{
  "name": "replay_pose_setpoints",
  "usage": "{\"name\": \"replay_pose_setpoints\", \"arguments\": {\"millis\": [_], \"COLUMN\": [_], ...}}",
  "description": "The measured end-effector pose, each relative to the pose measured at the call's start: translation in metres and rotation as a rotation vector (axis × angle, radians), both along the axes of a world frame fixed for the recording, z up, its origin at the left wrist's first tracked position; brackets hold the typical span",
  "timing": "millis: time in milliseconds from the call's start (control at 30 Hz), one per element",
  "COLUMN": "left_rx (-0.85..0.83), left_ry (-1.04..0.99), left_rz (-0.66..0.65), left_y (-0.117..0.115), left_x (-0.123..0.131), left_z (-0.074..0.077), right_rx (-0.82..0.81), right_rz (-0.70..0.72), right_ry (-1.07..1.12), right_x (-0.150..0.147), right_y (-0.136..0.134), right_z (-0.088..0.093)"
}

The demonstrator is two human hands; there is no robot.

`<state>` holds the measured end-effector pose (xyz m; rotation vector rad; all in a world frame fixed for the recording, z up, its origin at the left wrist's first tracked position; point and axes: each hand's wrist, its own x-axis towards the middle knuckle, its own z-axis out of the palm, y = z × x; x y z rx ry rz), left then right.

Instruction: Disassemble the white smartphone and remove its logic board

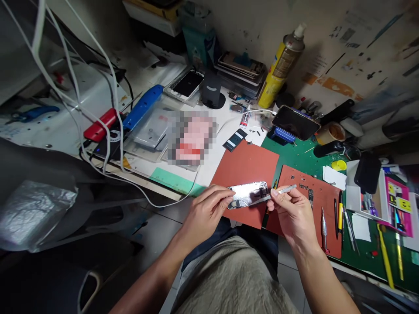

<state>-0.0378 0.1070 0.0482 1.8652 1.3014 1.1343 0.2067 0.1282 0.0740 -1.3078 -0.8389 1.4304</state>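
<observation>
A silver phone housing [245,192] lies over the left reddish-brown mat [250,157]. My left hand [211,209] pinches the housing's left end between thumb and fingers. From the right, my right hand [291,209] holds metal tweezers [287,189], whose tips reach over the lower right part of the housing. A dark part [262,191] shows at the housing's right end. Whether the tweezers touch anything is too small to tell.
On the right mat [294,176] lie a circuit board [308,196] and a screwdriver [324,229]. Behind are a propped phone [296,123] and a yellow spray can [281,65]. White cables [113,83] hang at the left.
</observation>
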Motion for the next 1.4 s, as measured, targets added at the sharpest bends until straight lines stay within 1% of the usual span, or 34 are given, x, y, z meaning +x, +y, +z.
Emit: {"name": "replay_pose_setpoints", "arguments": {"millis": [133, 333, 500, 667, 767, 900, 967, 1033, 1067, 1133, 1200, 1267, 1300, 1333, 1400], "left_rx": [-0.098, 0.016, 0.019, 0.101, 0.137, 0.173, 0.214, 0.276, 0.309, 0.366, 0.39, 0.363, 0.335, 0.294, 0.181], "left_ry": [0.087, 0.258, 0.331, 0.39, 0.432, 0.493, 0.504, 0.497, 0.487, 0.453, 0.4, 0.341, 0.308, 0.274, 0.2], "left_rz": [-0.087, -0.226, -0.29, -0.269, -0.274, -0.289, -0.281, -0.265, -0.255, -0.233, -0.218, -0.205, -0.201, -0.196, -0.186], "left_y": [-0.001, -0.001, -0.003, -0.005, -0.005, -0.004, -0.004, -0.004, -0.003, -0.003, -0.003, -0.003, -0.003, -0.003, -0.003], "left_x": [0.012, 0.026, 0.034, 0.043, 0.047, 0.051, 0.052, 0.052, 0.052, 0.052, 0.054, 0.058, 0.062, 0.066, 0.075], "left_z": [0.018, 0.036, 0.047, 0.049, 0.048, 0.046, 0.045, 0.042, 0.04, 0.035, 0.029, 0.026, 0.024, 0.024, 0.024], "right_rx": [0.089, 0.202, 0.361, 0.548, 0.662, 0.739, 0.757, 0.75, 0.736, 0.683, 0.611, 0.541, 0.513, 0.491, 0.481], "right_rz": [-0.045, -0.044, -0.045, -0.001, 0.047, 0.082, 0.076, 0.011, -0.048, -0.224, -0.437, -0.633, -0.7, -0.738, -0.735], "right_ry": [-0.049, -0.228, -0.386, -0.538, -0.574, -0.576, -0.581, -0.596, -0.61, -0.647, -0.706, -0.799, -0.865, -0.942, -1.12], "right_x": [0.009, 0.02, 0.026, 0.034, 0.038, 0.041, 0.044, 0.049, 0.054, 0.065, 0.08, 0.098, 0.107, 0.115, 0.131], "right_y": [-0.013, -0.031, -0.04, -0.046, -0.047, -0.046, -0.049, -0.055, -0.06, -0.071, -0.083, -0.093, -0.098, -0.102, -0.11], "right_z": [0.009, 0.025, 0.033, 0.034, 0.034, 0.035, 0.036, 0.037, 0.036, 0.033, 0.028, 0.019, 0.013, 0.007, -0.01]}}
